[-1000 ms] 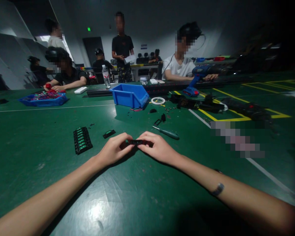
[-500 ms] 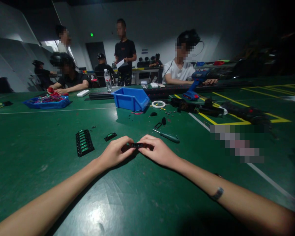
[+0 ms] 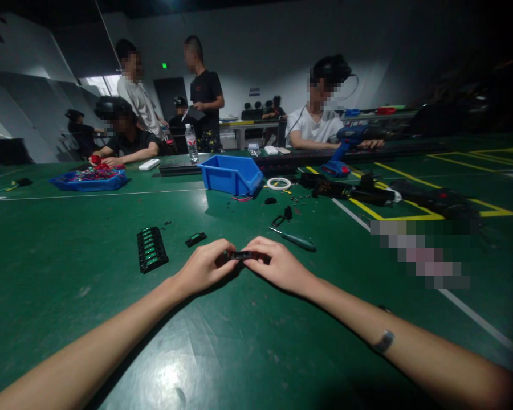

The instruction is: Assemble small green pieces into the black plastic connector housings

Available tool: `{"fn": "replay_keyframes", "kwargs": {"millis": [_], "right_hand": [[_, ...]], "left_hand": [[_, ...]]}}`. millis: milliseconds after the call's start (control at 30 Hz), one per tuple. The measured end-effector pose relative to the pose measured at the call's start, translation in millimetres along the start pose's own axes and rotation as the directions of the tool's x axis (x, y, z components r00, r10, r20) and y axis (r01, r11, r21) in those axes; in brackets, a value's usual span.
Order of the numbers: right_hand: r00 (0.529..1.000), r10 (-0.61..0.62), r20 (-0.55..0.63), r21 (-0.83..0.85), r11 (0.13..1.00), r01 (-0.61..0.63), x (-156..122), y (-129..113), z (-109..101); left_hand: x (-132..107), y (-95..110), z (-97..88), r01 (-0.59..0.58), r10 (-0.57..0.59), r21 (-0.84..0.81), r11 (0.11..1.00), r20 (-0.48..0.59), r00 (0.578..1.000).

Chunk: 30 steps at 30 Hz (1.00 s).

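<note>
A small black plastic housing (image 3: 241, 255) is pinched at both ends, just above the green table (image 3: 222, 336). My left hand (image 3: 207, 262) grips its left end between thumb and fingers. On the right end, my right hand (image 3: 276, 263) holds it the same way. The fingers cover much of the piece. Left of my hands lies a similar black part with a green board (image 3: 195, 238). Farther left is a row of black housings with green boards (image 3: 152, 249). A screwdriver (image 3: 298, 241) with a green handle lies beyond my right hand, near a black frame (image 3: 278, 220).
Beyond my hands stands a blue bin (image 3: 231, 175), beside a white ring (image 3: 279, 184) and scattered small screws. A blue tray (image 3: 89, 181) of wires, a bottle (image 3: 191, 143) and a cordless drill (image 3: 341, 151) are farther back. Co-workers sit across the table.
The black housing has tilted slightly between my fingers, showing more of its recessed face. The view has shifted a little to the left. In the background, the standing people have changed posture.
</note>
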State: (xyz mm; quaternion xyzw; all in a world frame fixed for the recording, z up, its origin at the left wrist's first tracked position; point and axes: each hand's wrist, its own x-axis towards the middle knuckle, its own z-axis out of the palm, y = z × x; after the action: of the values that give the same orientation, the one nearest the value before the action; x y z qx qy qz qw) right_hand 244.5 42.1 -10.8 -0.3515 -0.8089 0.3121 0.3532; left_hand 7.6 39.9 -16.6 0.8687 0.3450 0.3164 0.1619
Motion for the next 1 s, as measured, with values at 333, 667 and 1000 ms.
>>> {"fn": "replay_keyframes", "kwargs": {"millis": [333,667,1000], "right_hand": [[1.0,-0.012,-0.006,-0.001,1.0,0.012,-0.8,0.7,1.2],[1.0,-0.024,-0.004,-0.005,1.0,0.024,-0.9,0.2,0.8],[1.0,-0.013,0.003,0.006,1.0,0.013,-0.2,-2.0,1.0]], "left_hand": [[0.4,-0.3,1.0,0.003,-0.003,0.007,1.0,0.005,1.0],[0.7,1.8,0.3,0.015,-0.015,-0.001,1.0,0.019,1.0],[1.7,2.5,0.3,-0.011,0.01,0.005,1.0,0.033,0.999]]}}
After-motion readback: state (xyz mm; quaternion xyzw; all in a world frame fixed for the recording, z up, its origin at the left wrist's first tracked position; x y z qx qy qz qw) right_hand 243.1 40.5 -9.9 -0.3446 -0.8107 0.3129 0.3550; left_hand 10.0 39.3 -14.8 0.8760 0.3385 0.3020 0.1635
